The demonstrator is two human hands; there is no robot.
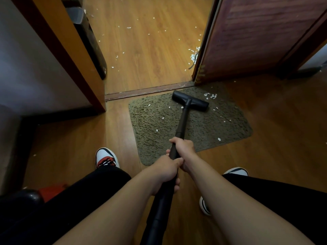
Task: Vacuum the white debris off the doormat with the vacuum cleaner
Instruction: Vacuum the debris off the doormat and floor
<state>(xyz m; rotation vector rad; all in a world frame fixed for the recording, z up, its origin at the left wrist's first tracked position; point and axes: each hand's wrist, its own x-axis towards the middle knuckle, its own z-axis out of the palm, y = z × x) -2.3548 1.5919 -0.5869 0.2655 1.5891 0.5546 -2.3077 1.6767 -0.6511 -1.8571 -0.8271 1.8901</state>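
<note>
The wooden floor (274, 138) runs through an open doorway, with a dark wooden door (256, 32) swung in on the right and a brown door frame (74, 55) on the left. A metal threshold strip (146, 91) crosses the opening. Just on my side of the strip lies the brown shaggy doormat (159, 138), its far right corner reaching under the foot of the door. The black floor head (190, 103) of the vacuum cleaner rests flat on the far part of the mat, near its far edge, and its black tube (182, 121) slants back towards me. Both my hands are wrapped round that tube: my right hand (182, 149) grips it further along, over the near edge of the mat, and my left hand (166, 172) grips it just behind, the two hands touching. White debris (210, 96) lies on the mat in a small cluster just right of the head, with single flakes scattered left of the tube and towards the near right edge. More white scraps dot the floor beyond the strip, and a heap of them (193, 54) sits against the door's edge. My left sneaker (106, 157) stands on the floor left of the mat, and my right sneaker (236, 171) shows past my right arm.
</note>
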